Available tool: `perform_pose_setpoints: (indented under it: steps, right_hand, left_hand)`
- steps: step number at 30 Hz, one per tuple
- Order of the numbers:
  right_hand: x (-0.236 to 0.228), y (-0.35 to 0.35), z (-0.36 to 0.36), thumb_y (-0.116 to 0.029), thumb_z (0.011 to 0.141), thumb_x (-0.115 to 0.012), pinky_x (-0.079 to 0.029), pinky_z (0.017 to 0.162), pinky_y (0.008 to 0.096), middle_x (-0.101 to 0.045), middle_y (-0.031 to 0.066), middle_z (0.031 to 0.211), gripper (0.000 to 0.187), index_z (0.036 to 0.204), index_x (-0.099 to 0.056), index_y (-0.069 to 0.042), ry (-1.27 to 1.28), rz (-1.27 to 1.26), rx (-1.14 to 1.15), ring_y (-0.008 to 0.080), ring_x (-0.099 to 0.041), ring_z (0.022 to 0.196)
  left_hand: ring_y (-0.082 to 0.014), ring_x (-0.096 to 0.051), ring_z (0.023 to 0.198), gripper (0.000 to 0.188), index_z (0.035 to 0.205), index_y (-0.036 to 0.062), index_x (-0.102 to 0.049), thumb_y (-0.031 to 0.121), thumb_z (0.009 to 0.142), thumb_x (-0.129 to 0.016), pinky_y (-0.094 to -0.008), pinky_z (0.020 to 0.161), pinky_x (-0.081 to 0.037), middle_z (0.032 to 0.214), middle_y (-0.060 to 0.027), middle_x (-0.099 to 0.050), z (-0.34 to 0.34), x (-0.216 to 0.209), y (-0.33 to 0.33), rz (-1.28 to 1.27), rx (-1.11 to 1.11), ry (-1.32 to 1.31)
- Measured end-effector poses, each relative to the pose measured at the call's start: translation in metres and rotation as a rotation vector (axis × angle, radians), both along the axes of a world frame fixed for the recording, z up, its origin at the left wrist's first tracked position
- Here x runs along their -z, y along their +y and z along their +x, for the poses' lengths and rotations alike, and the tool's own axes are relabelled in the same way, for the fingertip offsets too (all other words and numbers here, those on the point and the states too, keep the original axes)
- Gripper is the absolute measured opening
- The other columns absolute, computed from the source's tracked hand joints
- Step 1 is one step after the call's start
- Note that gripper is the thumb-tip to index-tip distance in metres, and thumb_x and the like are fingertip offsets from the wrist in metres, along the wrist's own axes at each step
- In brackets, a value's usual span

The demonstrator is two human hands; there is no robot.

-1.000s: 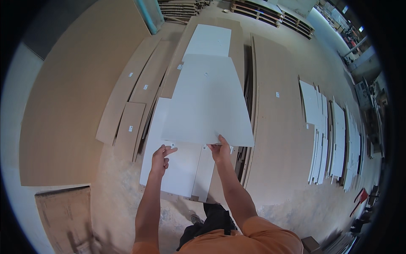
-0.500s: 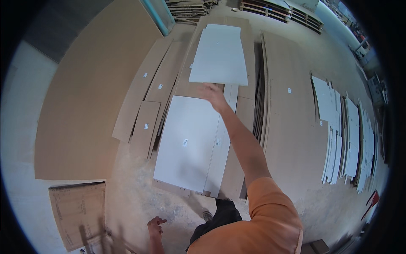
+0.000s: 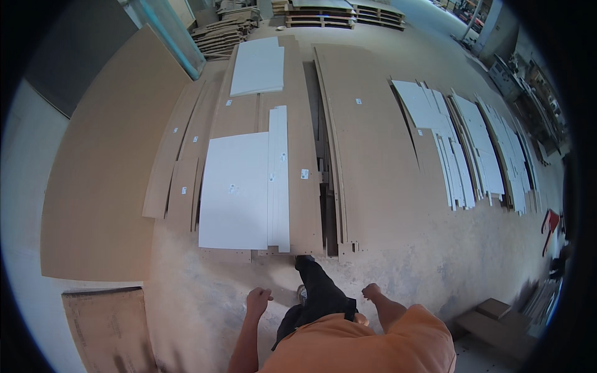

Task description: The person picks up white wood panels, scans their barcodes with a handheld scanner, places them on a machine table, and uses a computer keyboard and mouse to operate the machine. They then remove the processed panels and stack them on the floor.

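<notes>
White panel (image 3: 235,193), flat, rectangular

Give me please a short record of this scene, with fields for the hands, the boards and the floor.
left hand: empty, loosely closed, above the floor
right hand: empty, loosely closed, touching nothing
nearest board: large white panel lying flat on brown boards
beside it: narrow white strip, at its right edge
farther: second white panel
right side: row of white panels
floor: dusty concrete

A large white rectangular panel (image 3: 235,191) lies flat on brown boards, well ahead of both empty hands, a narrow white strip (image 3: 278,177) touching its right edge.
</notes>
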State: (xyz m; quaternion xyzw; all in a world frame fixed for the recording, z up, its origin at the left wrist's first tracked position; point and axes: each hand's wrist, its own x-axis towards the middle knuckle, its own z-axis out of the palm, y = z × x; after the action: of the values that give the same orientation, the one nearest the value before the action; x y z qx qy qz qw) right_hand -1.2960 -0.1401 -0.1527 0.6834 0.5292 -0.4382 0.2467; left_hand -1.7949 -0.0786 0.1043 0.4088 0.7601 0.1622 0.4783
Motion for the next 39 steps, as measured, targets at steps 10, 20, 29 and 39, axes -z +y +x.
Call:
perform_pose_setpoints:
  steps: [10,20,29,39]
  right_hand:
    - [-0.081,-0.126,0.088,-0.022,0.082,-0.068,-0.055,0.061,0.0357,-0.073,0.0141,0.080,0.031,0.100,-0.071,0.003,0.376,0.377,1.151,0.0207,-0.070,0.068]
    - [-0.116,-0.306,0.268,-0.022,0.085,-0.067,-0.056,0.077,0.0364,-0.075,0.0167,0.092,0.039,0.115,-0.068,0.003,0.311,0.322,1.430,0.0234,-0.072,0.083]
    - [-0.319,-0.324,0.491,-0.013,0.087,-0.067,-0.053,0.078,0.0402,-0.065,0.0193,0.095,0.021,0.102,-0.066,0.002,-0.171,1.330,1.193,0.0336,-0.065,0.087]
    - [-0.384,-0.235,0.745,-0.019,0.087,-0.066,-0.048,0.072,0.0469,-0.059,0.0176,0.084,0.020,0.084,-0.061,-0.001,-0.256,1.346,0.811,0.0373,-0.059,0.076]
  left_hand:
    - [-0.0418,-0.066,0.082,0.034,0.083,-0.0005,-0.067,0.034,0.085,-0.066,-0.0495,0.072,-0.051,0.083,-0.0223,-0.068,0.200,0.001,-0.038,0.222,0.867,0.142]
    - [-0.0433,-0.068,0.094,0.029,0.090,-0.0042,-0.071,0.022,0.084,-0.061,-0.0519,0.083,-0.054,0.093,-0.0276,-0.070,0.556,-0.017,-0.072,0.208,1.383,0.348]
    - [-0.0388,-0.068,0.103,0.026,0.101,0.0014,-0.071,0.018,0.088,-0.056,-0.0474,0.086,-0.056,0.106,-0.0210,-0.071,0.946,-0.009,-0.210,0.304,2.259,0.319]
    - [-0.0382,-0.067,0.107,0.027,0.104,0.0041,-0.075,0.016,0.084,-0.061,-0.0452,0.089,-0.055,0.116,-0.0203,-0.070,1.313,0.020,-0.245,0.279,2.519,0.599]
